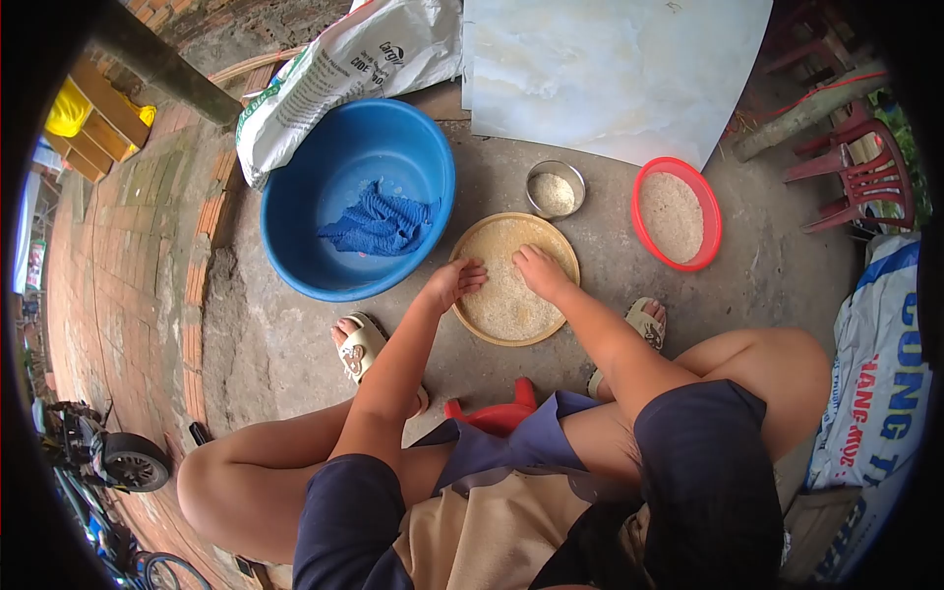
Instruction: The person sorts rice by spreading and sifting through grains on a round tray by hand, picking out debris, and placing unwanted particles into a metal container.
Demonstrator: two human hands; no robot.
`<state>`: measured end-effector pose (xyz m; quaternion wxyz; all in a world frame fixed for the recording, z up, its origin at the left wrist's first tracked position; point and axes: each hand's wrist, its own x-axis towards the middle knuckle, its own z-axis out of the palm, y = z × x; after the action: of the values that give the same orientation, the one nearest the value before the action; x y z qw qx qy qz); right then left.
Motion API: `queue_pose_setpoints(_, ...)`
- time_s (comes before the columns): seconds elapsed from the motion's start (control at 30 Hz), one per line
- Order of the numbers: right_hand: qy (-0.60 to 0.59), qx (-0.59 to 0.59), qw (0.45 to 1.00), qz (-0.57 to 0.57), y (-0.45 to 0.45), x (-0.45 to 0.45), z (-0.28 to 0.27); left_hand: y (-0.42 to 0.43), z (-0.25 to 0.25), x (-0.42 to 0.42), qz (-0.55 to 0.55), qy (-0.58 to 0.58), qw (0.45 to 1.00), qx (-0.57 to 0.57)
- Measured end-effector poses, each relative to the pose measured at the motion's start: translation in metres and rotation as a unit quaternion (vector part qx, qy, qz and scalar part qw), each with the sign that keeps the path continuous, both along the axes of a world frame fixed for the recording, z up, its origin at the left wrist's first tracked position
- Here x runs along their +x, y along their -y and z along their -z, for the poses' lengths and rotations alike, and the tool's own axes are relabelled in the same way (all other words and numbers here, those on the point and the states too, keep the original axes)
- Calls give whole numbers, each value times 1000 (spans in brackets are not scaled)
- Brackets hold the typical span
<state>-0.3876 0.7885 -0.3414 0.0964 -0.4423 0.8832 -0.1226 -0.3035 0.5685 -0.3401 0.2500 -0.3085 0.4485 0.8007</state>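
A round woven tray (517, 340) rests on the ground between my feet, with a spread layer of pale grain that looks like rice (506, 305) in it. My left hand (458, 282) reaches over the tray's left rim, its fingers stretched towards the middle. Further right, my right hand (539, 270) is bent down onto the grain, fingers curled together; whatever lies between the fingertips is too small to make out. Just behind the tray stands a metal bowl (556, 190) with some pale grain in it. A red plastic basin (678, 213) holding more grain sits to the right.
At the left is a large blue tub (288, 241) with a wet-looking blue cloth (382, 222) inside. A white sack (324, 84) and a marbled panel (610, 69) lie behind. Red chairs (865, 172) and a printed sack (870, 364) stand right; a wheel (136, 462) is left.
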Motion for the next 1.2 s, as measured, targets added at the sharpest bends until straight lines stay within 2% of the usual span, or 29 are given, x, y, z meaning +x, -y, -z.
queue_pose_setpoints(0.07, 38, -9, 999, 37, 10, -6, -4, -3, 2, 0, -33, 9, 999, 11)
queue_pose_setpoints(0.13, 74, -141, 975, 157, 25, -4, -9, -9, 2, -1, -65, 26, 997, 24)
queue_pose_setpoints(0.17, 75, -137, 976, 154, 36, -2, -14, -12, -2, -3, -68, 28, 997, 28)
queue_pose_setpoints(0.23, 91, -248, 953, 151, 57, 5, -23, -17, -7, -8, -131, 23, 987, 93)
queue_pose_setpoints(0.27, 94, -244, 954, 149, 66, 9, -28, -17, 7, -11, -135, 26, 986, 96)
queue_pose_setpoints(0.33, 80, -255, 962, -58, 76, 17, -38, -19, 31, -17, -210, -23, 956, 204)
queue_pose_setpoints(0.37, 84, -251, 962, -61, 75, 18, -40, -17, 34, -21, -214, -21, 954, 208)
queue_pose_setpoints(0.43, 42, -289, 956, 17, 73, 22, -41, -15, 40, -25, -238, -6, 949, 206)
queue_pose_setpoints(0.47, 40, -287, 951, 108, 65, 19, -38, -16, 27, -26, -253, 7, 949, 189)
queue_pose_setpoints(0.5, 42, -284, 952, 106, 53, 17, -36, -17, 15, -27, -257, 9, 947, 191)
queue_pose_setpoints(0.57, -48, -214, 971, 94, 19, 10, -28, -16, 10, -30, -266, 11, 952, 154)
queue_pose_setpoints(0.6, -47, -212, 972, 94, 1, 5, -21, -17, 10, -29, -264, 6, 953, 146)
queue_pose_setpoints(0.67, 36, -57, 996, -60, -27, -2, -3, -20, 8, -30, -253, 22, 958, 135)
queue_pose_setpoints(0.7, 39, -56, 996, -60, -28, -3, 3, -21, 8, -29, -241, 35, 962, 122)
queue_pose_setpoints(0.77, 75, -84, 989, 99, -19, -4, 1, -29, 12, -28, -219, 40, 969, 110)
queue_pose_setpoints(0.8, 77, -83, 989, 99, -10, -6, 0, -33, 14, -30, -198, 41, 974, 98)
queue_pose_setpoints(0.87, 106, -208, 950, 208, 16, -9, -6, -42, 7, -33, -188, 39, 975, 115)
queue_pose_setpoints(0.9, 109, -207, 950, 208, 26, -9, -12, -46, 3, -34, -177, 34, 975, 130)
queue_pose_setpoints(0.97, 124, -237, 962, 48, 42, -6, -33, -52, 7, -39, -212, 14, 962, 170)
queue_pose_setpoints(1.0, 125, -237, 962, 49, 47, -4, -42, -53, 10, -43, -246, -12, 946, 209)
queue_pose_setpoints(1.07, -5, -223, 974, -50, 49, -1, -48, -45, 17, -51, -240, -29, 947, 213)
queue_pose_setpoints(1.1, -2, -224, 973, -48, 48, 3, -48, -40, 21, -52, -235, -48, 946, 218)
queue_pose_setpoints(1.17, -18, -267, 961, 64, 44, 10, -42, -30, 18, -55, -234, -41, 955, 177)
queue_pose_setpoints(1.2, 6, -241, 969, 44, 41, 14, -39, -26, 17, -55, -232, -28, 963, 132)
